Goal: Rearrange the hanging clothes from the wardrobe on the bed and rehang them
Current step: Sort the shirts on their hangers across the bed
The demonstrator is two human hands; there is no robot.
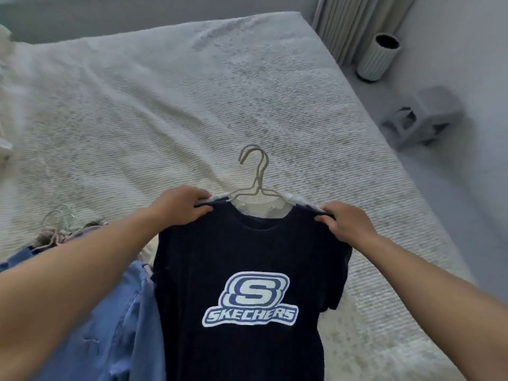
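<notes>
Landmark: white textured bed.
Navy Skechers T-shirt: on a wire hanger, over the bed's near edge.
Left hand: fingers curled, gripping the shirt's left shoulder.
Right hand: gripping its right shoulder.
Blue denim garment: on the bed, just left of the shirt.
Ribbed white cylinder: on the floor beyond the bed's right side.

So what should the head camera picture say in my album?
Both hands, left hand and right hand, hold a navy T-shirt on its hanger over the bed.
</notes>
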